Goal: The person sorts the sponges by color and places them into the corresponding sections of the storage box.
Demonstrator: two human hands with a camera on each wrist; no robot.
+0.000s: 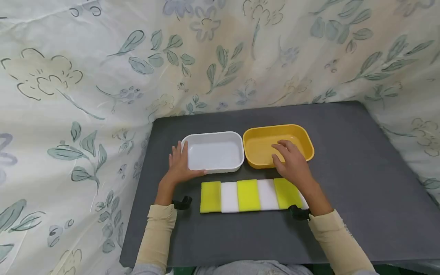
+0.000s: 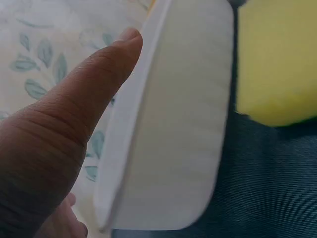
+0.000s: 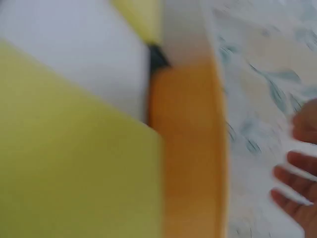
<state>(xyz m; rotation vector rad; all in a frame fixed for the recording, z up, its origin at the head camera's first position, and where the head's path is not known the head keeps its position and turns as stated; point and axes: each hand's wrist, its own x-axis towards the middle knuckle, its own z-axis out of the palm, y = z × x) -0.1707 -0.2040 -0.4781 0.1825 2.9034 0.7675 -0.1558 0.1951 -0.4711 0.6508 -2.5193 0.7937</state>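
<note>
Your left hand lies with straight fingers along the left end of the white tray, thumb along the near rim, clamped on nothing. The tray, on the bench, looks like light, stiff, smooth plastic that would probably slide if you pushed it; take it by the rim. On your side of the trays, the row of sponges, yellow and white by turns, should be light and soft; pinch one by its long edges and expect it to squash. The yellow tray, just right of the white one, looks equally rigid; its rim is your hold. Your right hand hangs over its near right part, fingers apart and slightly bent, holding nothing.

In the left wrist view, the white tray's wall hides its inside from you. You can't tell whether the trays touch. Your right wrist covers part of the row's right end, and the right wrist view is blurred, your hand cut off there.
</note>
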